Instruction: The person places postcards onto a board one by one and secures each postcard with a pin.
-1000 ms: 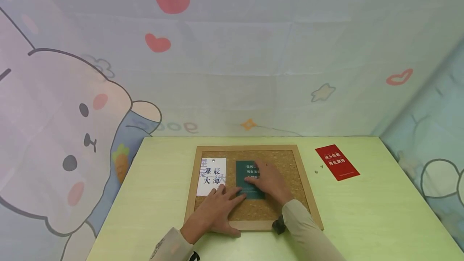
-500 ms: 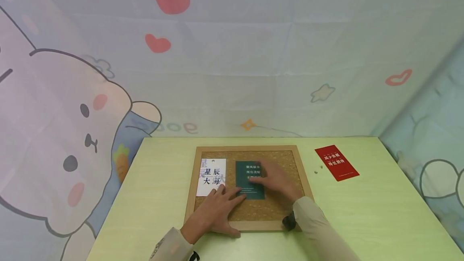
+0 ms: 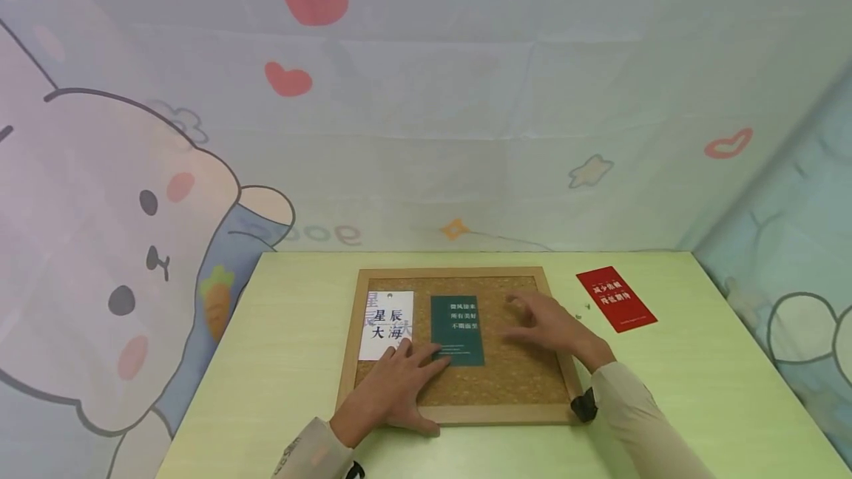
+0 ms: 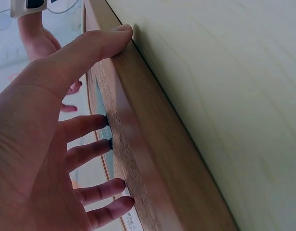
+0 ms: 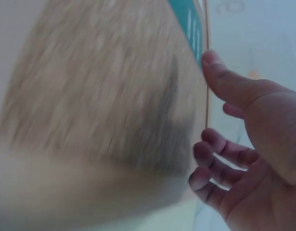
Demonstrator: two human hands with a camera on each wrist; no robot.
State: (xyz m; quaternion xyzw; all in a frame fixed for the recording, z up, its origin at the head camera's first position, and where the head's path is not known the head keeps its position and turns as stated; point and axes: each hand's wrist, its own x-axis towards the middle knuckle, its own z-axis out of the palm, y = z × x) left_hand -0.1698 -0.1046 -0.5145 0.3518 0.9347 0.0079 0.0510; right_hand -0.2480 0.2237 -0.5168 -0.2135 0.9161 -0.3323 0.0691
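A wood-framed cork board [image 3: 495, 386] lies on the table, bearing a white card [image 3: 387, 309] at left and a dark green card [image 3: 455, 316] beside it. My left hand [image 3: 398, 386] is spread over the board's lower left. Two of its fingertips touch the green card's lower left, and others reach the white card's lower edge; the thumb rests on the wooden frame [image 4: 153, 130]. Over the right part of the cork hovers my right hand [image 3: 549, 324], fingers loosely bent and thumb apart, holding nothing. In the right wrist view its shadow falls on the cork [image 5: 100, 86].
To the right of the board, a red card [image 3: 617, 299] lies tilted on the table [image 3: 672, 383]. Small pushpin-like bits [image 3: 583, 311] sit between it and the frame. Behind the table hangs a printed cloth backdrop [image 3: 439, 117].
My right hand has left the green card and moved right, toward the frame's right side, uncovering the card's printed lines. The left hand stays in place.
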